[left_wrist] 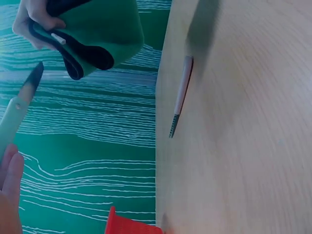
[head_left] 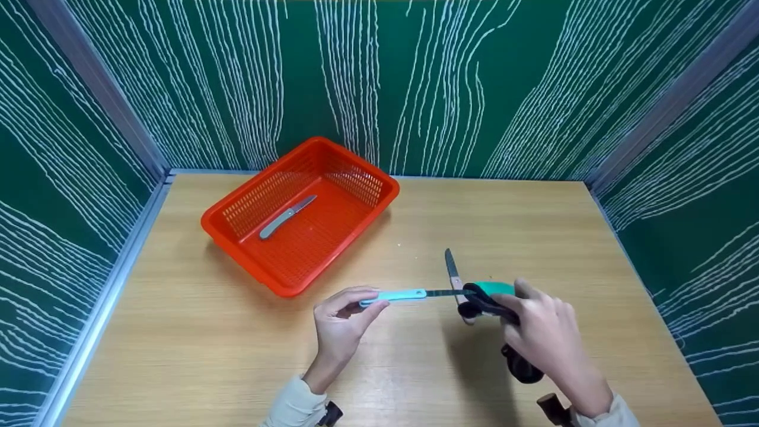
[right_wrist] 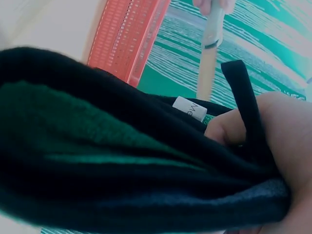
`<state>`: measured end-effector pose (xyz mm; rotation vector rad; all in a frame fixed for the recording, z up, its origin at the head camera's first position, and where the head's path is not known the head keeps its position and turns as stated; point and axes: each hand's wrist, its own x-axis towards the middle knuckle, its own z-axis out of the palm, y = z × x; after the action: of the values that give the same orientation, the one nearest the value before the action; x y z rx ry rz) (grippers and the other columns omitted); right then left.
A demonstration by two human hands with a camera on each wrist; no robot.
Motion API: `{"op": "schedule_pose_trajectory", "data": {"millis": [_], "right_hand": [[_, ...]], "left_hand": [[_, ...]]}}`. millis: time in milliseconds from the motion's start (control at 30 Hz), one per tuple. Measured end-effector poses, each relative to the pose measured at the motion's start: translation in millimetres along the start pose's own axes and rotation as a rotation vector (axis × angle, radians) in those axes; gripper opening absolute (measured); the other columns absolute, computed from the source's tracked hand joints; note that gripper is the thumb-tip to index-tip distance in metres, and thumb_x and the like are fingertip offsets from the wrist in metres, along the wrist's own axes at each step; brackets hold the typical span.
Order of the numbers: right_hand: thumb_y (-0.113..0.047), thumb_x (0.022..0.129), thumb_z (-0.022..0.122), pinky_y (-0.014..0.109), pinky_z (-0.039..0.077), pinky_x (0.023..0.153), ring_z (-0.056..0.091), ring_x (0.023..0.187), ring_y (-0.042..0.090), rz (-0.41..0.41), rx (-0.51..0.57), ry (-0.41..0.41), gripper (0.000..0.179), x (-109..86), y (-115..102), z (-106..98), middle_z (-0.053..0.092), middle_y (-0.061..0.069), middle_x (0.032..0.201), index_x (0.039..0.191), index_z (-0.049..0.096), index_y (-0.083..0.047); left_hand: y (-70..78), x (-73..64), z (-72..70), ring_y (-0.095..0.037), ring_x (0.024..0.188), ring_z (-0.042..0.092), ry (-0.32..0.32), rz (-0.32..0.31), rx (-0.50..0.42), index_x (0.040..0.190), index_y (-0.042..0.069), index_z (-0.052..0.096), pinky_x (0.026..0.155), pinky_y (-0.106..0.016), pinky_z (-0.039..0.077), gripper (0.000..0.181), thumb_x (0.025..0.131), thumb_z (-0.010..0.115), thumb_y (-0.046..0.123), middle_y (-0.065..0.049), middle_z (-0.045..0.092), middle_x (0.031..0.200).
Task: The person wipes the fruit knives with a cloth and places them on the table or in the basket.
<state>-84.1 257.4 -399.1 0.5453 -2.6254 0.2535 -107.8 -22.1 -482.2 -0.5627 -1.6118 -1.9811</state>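
Observation:
My left hand (head_left: 339, 327) pinches the light blue handle of a small knife (head_left: 403, 295) between thumb and fingers, its blade pointing right. My right hand (head_left: 548, 335) grips a folded green cloth (head_left: 496, 289) with black edging, a white label and a black loop. In the head view the blade's tip overlaps the black edge of the cloth; in the right wrist view the blade (right_wrist: 206, 73) runs down behind the cloth's edge. Below the cloth, a second knife (head_left: 452, 268) with a pinkish handle and dark blade lies on the table, partly covered in the head view.
An orange-red plastic basket (head_left: 362, 240) stands at the back left of the wooden table (head_left: 237, 350). Inside it lies a grey-handled knife (head_left: 277, 225). Green walls with white wavy lines enclose the table at the back and both sides.

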Motion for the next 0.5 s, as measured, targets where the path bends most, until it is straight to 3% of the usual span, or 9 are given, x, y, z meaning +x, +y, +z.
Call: {"op": "schedule_pose_trajectory", "data": {"millis": [267,500], "right_hand": [[0.003,0.059,0.059,0.021,0.024,0.037,0.031,0.046,0.01,0.02,0.027,-0.006,0.032,-4.4,2.7,0.6,0.041,-0.002,0.069,0.082,0.076,-0.011],[0.003,0.059,0.061,0.021,0.024,0.038,0.032,0.048,0.01,0.042,0.043,-0.025,0.033,-7.4,3.6,1.1,0.041,-0.002,0.069,0.084,0.077,-0.011]], "left_hand": [[-3.2,-3.0,-0.5,-0.034,0.057,0.066,-0.044,-0.087,-0.194,0.09,-0.014,0.065,0.052,-0.044,0.055,0.012,0.079,0.064,-0.018,-0.025,0.068,0.077],[-3.4,-3.5,-1.4,-0.034,0.057,0.066,-0.039,-0.197,-0.204,0.094,-0.013,0.066,0.054,-0.045,0.056,0.012,0.082,0.065,-0.012,-0.027,0.067,0.079]]}}
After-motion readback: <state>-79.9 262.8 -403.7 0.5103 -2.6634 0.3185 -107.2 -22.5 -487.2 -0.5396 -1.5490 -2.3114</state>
